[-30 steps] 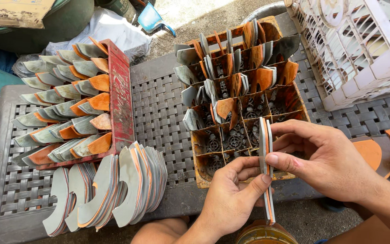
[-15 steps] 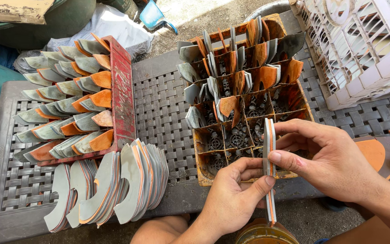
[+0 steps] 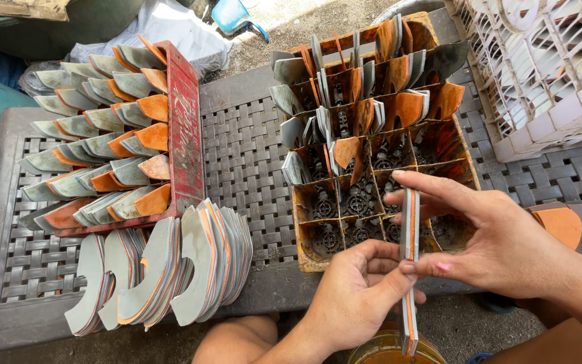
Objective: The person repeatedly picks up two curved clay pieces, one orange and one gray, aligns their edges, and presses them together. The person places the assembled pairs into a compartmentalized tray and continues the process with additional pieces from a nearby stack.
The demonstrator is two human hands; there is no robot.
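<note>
Shifted slightly lower and more upright since the earlier frame: thin stack of grey-and-orange pieces (image 3: 409,269), edge-on in front of the divided orange tray (image 3: 463,145). Pinched between thumb and fingers of the right hand (image 3: 500,246), braced from below by the closed left hand (image 3: 355,300), seemingly to square the edges. Further left, a long red box (image 3: 184,128) packed with similar pieces; loose curved ones (image 3: 170,269) fanned on the woven table (image 3: 244,155). White lattice crate (image 3: 547,74) at upper right.
</note>
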